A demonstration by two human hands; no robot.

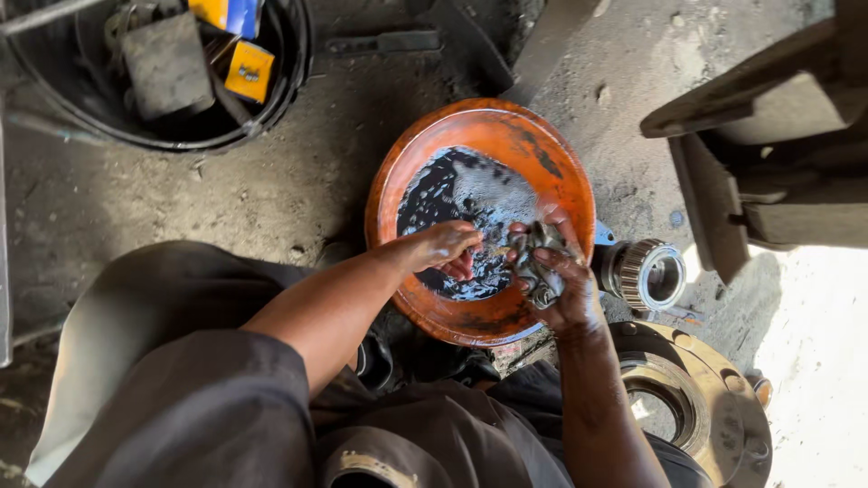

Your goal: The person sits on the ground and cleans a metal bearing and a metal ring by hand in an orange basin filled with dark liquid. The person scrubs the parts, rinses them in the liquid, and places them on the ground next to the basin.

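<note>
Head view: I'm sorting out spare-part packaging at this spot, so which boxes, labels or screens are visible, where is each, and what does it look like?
Upper box: in the black tub at top left, cut off by the frame edge; rectangular, yellow and blue.
Lower box: in the same tub, just below the first; small, squarish, yellow-orange with a dark mark.
No screens or signs in view.

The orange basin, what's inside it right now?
The orange basin holds dark, foamy liquid. The left hand dips into it; the right hand grips a grimy metal part above it. Anything lying beneath the murky liquid is hidden.
</note>
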